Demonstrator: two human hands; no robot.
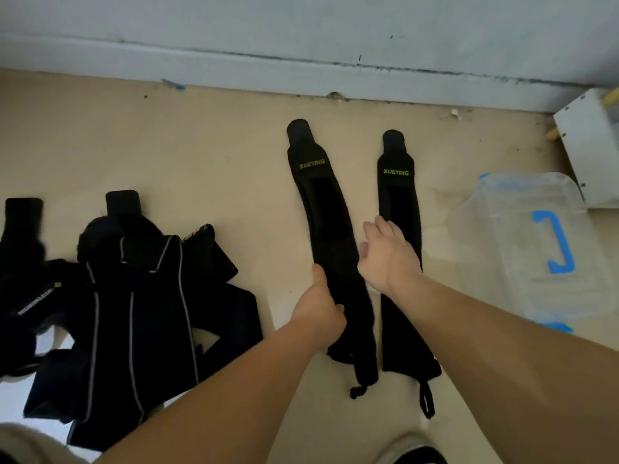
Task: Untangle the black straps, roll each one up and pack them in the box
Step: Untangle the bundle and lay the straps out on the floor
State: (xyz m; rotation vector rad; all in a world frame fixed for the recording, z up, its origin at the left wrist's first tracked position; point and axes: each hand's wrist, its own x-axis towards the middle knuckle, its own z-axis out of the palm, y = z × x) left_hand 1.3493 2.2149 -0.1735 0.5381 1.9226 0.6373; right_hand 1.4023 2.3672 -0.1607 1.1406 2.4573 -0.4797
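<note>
Black fabric, yellow-green XUEYING lettering: left strap [330,229] and right strap [398,195] lie flat side by side, 12 to 1 o'clock. Left hand [318,306] grasps the left strap's near part. Right hand [385,256] is released, fingers over the right strap's edge. Tangled pile [134,313] at 9, clear box [502,229] at 3.

Your beige floor [201,145] carries a flat strap [326,209] at centre, a second strap [398,195] just beside it, a tangled pile [140,296] at 8 o'clock, a clear box [522,249] at 3 o'clock.

The left hand [318,309] grips the left strap [330,212]; the right hand [385,259] perhaps touches the right strap [398,195].
</note>
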